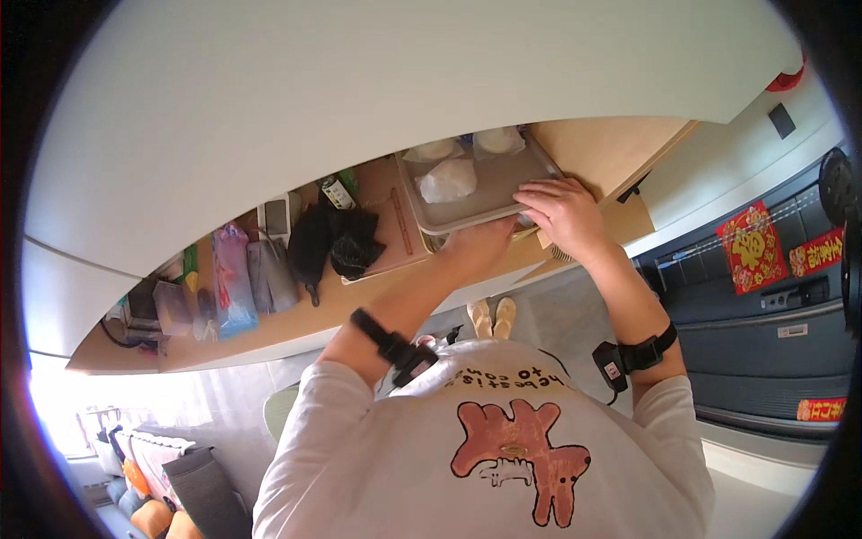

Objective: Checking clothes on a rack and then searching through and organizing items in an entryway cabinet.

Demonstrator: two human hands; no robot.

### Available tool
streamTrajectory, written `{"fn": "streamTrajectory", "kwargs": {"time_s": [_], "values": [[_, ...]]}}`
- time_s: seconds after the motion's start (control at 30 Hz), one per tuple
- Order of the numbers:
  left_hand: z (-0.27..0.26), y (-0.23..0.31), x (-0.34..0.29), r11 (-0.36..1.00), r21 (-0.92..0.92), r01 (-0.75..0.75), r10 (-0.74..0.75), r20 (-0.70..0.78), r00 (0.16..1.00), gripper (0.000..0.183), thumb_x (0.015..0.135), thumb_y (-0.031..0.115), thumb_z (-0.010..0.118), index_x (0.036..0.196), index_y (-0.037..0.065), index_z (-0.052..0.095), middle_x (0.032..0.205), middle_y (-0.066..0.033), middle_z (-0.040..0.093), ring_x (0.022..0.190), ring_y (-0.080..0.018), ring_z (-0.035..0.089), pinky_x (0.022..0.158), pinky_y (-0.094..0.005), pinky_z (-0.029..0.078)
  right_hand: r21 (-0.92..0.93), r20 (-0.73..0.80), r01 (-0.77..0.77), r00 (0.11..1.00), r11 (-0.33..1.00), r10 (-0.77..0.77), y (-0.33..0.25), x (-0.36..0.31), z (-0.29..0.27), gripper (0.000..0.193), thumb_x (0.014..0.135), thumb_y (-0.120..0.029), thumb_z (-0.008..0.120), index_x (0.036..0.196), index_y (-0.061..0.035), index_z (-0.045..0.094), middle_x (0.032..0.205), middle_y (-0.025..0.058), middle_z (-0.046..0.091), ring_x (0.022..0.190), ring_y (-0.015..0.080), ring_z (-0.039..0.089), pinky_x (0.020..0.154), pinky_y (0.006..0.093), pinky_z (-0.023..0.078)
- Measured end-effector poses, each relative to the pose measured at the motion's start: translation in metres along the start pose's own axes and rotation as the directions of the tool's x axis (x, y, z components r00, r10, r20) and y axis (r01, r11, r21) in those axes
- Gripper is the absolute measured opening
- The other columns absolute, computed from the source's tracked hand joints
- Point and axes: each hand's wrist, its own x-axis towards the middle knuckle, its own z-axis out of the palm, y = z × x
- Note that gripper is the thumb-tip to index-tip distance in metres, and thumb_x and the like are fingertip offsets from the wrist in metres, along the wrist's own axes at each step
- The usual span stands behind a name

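- Grey tray (496,190), bearing white packets (447,182), lies just beyond both hands; its far end is hidden, so I cannot tell its long axis.
- Left hand (480,240) meets the near edge, fingers hidden; grip unclear.
- Right hand (569,214), at the near right corner, lays fingers over the rim; closure unclear.

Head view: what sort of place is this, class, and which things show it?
Probably a home, perhaps near its entrance: a dark door bears a red paper decoration, and a wooden shelf holds assorted everyday items.
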Motion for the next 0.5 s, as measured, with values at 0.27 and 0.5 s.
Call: {"fn": "streamTrajectory", "kwargs": {"time_s": [0.27, 0.5], "values": [[0.03, -0.019, 0.045, 0.884, -0.433, 0.176, -0.089, 0.213, 0.973, 0.029, 0.091, 0.026, 0.059, 0.114, 0.009, 0.062, 0.107, -0.0195, 0.065, 0.09, -0.0362, 0.063, 0.079, -0.0461, 0.05, 0.033, 0.027, -0.029, 0.999, 0.999, 0.028, -0.003, 0.003, -0.001, 0.024, 0.081, -0.016, 0.072, 0.103, -0.0091, 0.072, 0.108, 0.0074, 0.071, 0.102, 0.0261, 0.065, 0.09, 0.0386, 0.05], [0.012, -0.031, 0.024, 0.939, -0.344, -0.012, 0.02, 0.021, 1.0, 0.028, 0.088, 0.023, 0.06, 0.114, 0.012, 0.062, 0.105, -0.0194, 0.065, 0.086, -0.0357, 0.064, 0.077, -0.0452, 0.05, 0.016, -0.012, -0.017, 1.0, 1.0, 0.018, -0.001, 0.0, -0.002, 0.022, 0.081, -0.015, 0.071, 0.102, -0.0087, 0.073, 0.106, 0.0065, 0.071, 0.101, 0.0261, 0.065, 0.091, 0.0383, 0.05]]}}
